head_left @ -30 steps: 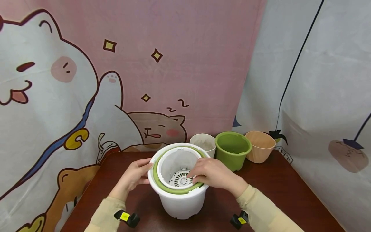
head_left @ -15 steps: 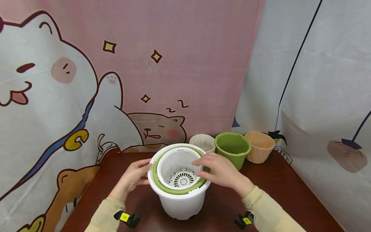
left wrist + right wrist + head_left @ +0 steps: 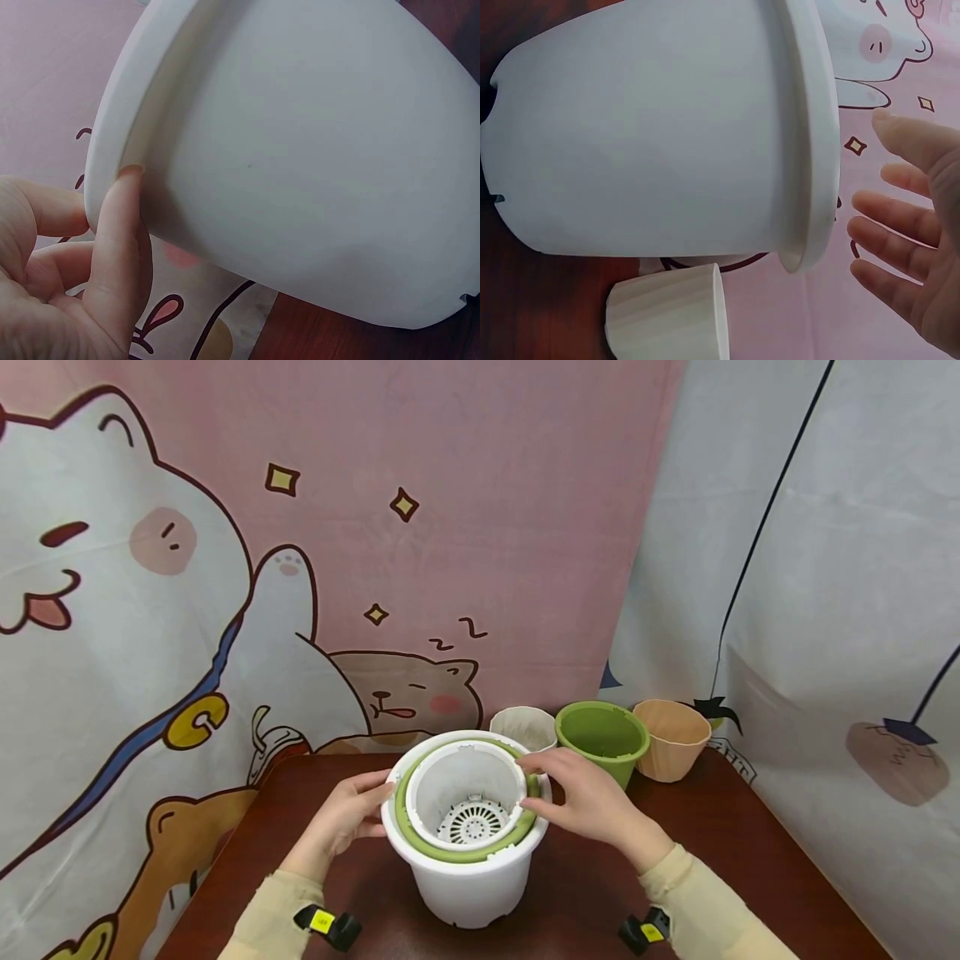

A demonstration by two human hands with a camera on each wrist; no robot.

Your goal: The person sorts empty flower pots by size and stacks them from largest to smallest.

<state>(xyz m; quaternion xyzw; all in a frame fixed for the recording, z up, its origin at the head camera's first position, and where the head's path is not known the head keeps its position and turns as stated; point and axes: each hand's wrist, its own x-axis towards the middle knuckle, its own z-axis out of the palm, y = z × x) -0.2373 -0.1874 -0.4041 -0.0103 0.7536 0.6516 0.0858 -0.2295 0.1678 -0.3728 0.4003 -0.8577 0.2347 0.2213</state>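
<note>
A large white flower pot [image 3: 472, 893] stands upright near the table's front. Nested in it are a green pot, whose rim [image 3: 450, 856] shows as a ring, and a smaller white pot [image 3: 457, 777] with a slotted bottom. My left hand [image 3: 348, 814] pinches the large pot's rim at the left; in the left wrist view the thumb [image 3: 116, 255] lies under the rim. Over the right side of the nested rims is my right hand [image 3: 585, 797], fingers spread and relaxed. From the right wrist view, that hand [image 3: 930, 232] appears above the large pot's rim, holding nothing.
Along the back of the dark red table [image 3: 735, 868] stand a ribbed white pot [image 3: 521, 727], a green pot [image 3: 603, 768] and a peach pot [image 3: 671, 756]. A printed cartoon cloth [image 3: 480, 527] hangs right behind them.
My right hand has drawn back to the right, from inside the small white pot to over the rims, its fingers opening. The left hand and nested pots have stayed put.
</note>
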